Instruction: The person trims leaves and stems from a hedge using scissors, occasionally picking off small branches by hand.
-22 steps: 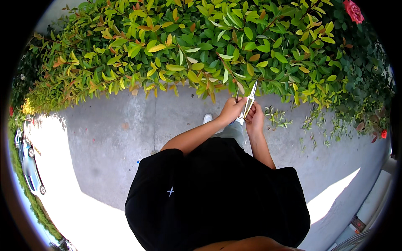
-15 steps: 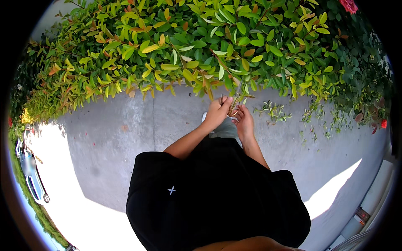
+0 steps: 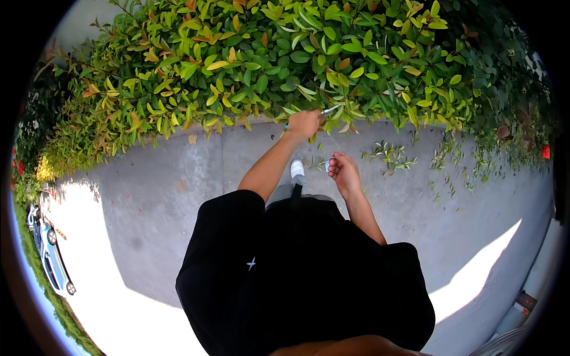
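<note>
Reaching out to the lower edge of a leafy hedge, my left hand is closed around what looks like a pair of shears. Its thin silver blade points right, in among the leaves; the handles are hidden in my fist. A blue band shows at that wrist. Lower and to the right, my right hand hangs over the paving with its fingers curled in, and nothing shows in it. Small green leaves appear between my two hands.
Leafy cuttings are scattered on the grey paving at the right. A white shoe of mine stands below the hedge. Red flowers are at the far right; a blue-and-white car stands at the far left.
My hands have come apart. The left has moved up and left to the hedge with the shears; the right has dropped slightly and no longer touches the twigs.
</note>
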The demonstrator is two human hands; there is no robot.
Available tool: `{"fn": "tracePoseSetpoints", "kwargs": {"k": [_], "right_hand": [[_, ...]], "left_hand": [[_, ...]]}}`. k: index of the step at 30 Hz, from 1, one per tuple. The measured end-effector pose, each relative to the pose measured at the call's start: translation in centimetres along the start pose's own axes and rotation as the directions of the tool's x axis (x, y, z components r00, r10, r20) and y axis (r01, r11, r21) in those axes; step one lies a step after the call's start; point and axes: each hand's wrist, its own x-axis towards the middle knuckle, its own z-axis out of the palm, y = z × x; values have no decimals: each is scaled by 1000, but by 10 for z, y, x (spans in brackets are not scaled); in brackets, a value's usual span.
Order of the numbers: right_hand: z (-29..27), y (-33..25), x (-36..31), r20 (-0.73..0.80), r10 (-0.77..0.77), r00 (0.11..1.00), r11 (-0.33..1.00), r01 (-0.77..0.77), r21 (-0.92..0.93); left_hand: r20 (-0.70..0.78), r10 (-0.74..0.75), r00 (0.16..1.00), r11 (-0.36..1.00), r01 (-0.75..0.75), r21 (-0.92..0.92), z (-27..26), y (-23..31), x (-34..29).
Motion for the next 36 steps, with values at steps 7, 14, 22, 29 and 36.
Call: {"fn": "tracePoseSetpoints", "kwargs": {"k": [7,14,22,29,36], "right_hand": [[-33,55,-63,-103,81,991,991,-69,116],[-64,99,-84,-213,97,972,985,-64,158],[-28,112,-79,-194,57,979,986,-25,162],[26,108,-44,-194,-17,981,991,43,130],[68,134,30,-358,-349,866,936,303,-180]], "left_hand": [[363,146,920,977,-77,-199,95,44,-104],[-21,27,999,959,-32,-281,13,10,-130],[-558,-203,805,963,60,-264,-107,-35,-78],[322,98,942,934,25,-357,6,-92,-40],[347,108,931,648,199,-735,13,-68,-78]]}}
